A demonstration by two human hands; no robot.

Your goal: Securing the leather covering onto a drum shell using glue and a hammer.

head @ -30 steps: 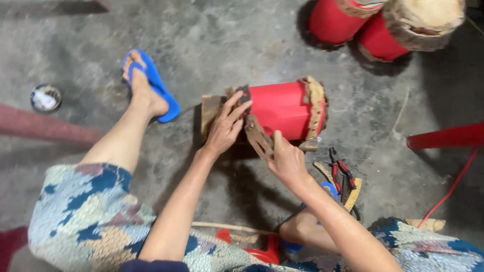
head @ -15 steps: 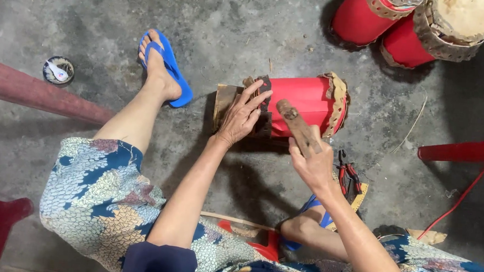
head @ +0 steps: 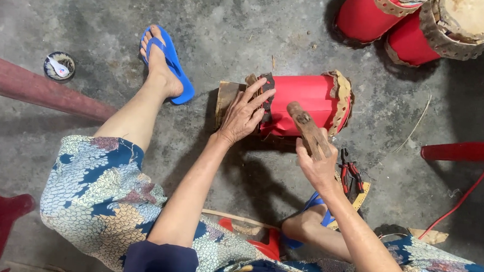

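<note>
Red cylindrical drum [head: 304, 103] on rough concrete, left hand [head: 244, 115] fingers spread flat, right hand [head: 319, 166] fingers clamping wooden mallet [head: 307, 129]

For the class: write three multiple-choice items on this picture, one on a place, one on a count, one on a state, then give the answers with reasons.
1. Where does the left hand rest?
A. on the end of the lying red drum
B. on the blue sandal
C. on the small round tin

2. How many red drums show in all?
A. one
B. three
C. five

3. How is the wooden stick held?
A. lying loose on the floor
B. gripped in the right hand
C. tucked under the left foot

Answers: 1 A, the fingers spread over the drum's left end. 2 B, one lies by the hands and two more drums stand at the top right. 3 B, the right hand closes round its lower part.
</note>
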